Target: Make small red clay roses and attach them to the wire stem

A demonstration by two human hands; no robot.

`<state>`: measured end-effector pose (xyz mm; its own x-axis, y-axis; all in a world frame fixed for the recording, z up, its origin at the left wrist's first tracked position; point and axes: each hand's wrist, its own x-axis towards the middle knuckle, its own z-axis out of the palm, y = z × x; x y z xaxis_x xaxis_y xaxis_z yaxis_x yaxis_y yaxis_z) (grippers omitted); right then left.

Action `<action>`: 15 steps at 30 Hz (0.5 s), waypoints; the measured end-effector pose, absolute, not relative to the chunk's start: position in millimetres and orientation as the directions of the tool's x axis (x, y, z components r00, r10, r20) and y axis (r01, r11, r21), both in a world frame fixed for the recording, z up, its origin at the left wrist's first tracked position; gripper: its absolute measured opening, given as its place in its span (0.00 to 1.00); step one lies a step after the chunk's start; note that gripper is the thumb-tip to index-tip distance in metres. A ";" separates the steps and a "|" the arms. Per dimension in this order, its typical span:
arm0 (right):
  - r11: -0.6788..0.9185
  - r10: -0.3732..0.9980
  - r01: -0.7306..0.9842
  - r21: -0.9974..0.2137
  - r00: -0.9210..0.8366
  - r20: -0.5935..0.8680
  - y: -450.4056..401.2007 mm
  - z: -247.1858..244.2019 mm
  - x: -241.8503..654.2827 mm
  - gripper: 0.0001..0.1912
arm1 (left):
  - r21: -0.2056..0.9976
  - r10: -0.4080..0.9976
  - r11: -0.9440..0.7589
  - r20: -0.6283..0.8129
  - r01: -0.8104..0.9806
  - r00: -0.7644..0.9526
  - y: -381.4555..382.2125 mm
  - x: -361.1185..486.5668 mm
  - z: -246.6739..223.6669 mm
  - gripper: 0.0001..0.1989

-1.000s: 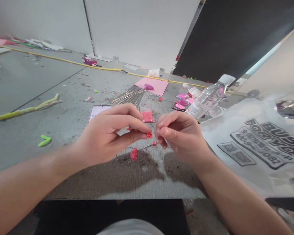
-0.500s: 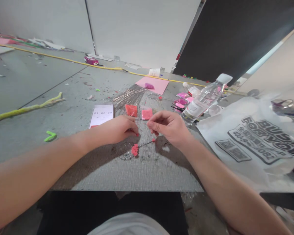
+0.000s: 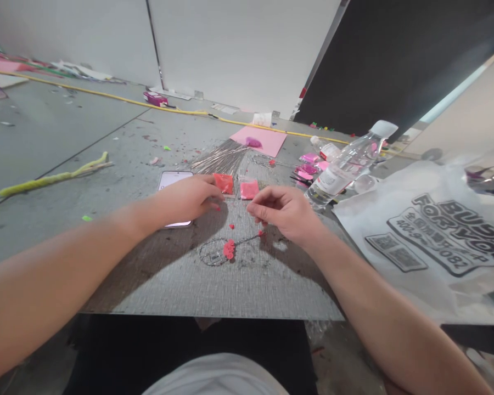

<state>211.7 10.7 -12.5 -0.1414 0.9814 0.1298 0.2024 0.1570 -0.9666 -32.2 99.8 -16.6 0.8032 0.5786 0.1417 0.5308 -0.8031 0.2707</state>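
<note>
In the head view, the left hand [image 3: 189, 198] is loosely curled over the phone [image 3: 175, 176], near the orange packet [image 3: 224, 183]; the right hand [image 3: 286, 215] has thumb and forefinger close together beside the pink packet [image 3: 249, 190]. Whether either grips anything, I cannot tell. The red cluster [image 3: 229, 249] sits on looped wire [image 3: 209, 262] on the counter [image 3: 168, 293], between and nearer than the hands.

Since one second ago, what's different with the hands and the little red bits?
The left hand let go of a small red piece, which now lies on the table, and moved left and forward, toward the orange packet. I can't tell whether it holds anything now. The right hand, pink packet and bottle stayed about where they were.
</note>
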 end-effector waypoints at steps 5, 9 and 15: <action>0.161 0.982 0.260 -0.952 -0.140 0.128 11.0 -14.7 212.3 0.17 | 0.292 0.581 -0.797 0.133 0.529 0.803 103.2 -32.0 -22.6 0.12; 0.180 0.980 0.323 -0.929 -0.145 0.140 10.7 -15.1 212.0 0.16 | 0.371 0.580 -0.781 0.133 0.502 0.804 100.1 -30.2 -22.7 0.12; 0.355 0.932 0.495 -0.793 -0.128 0.338 8.9 -19.1 210.5 0.09 | 0.540 0.658 -0.691 0.196 0.480 0.727 87.0 -22.6 -12.4 0.09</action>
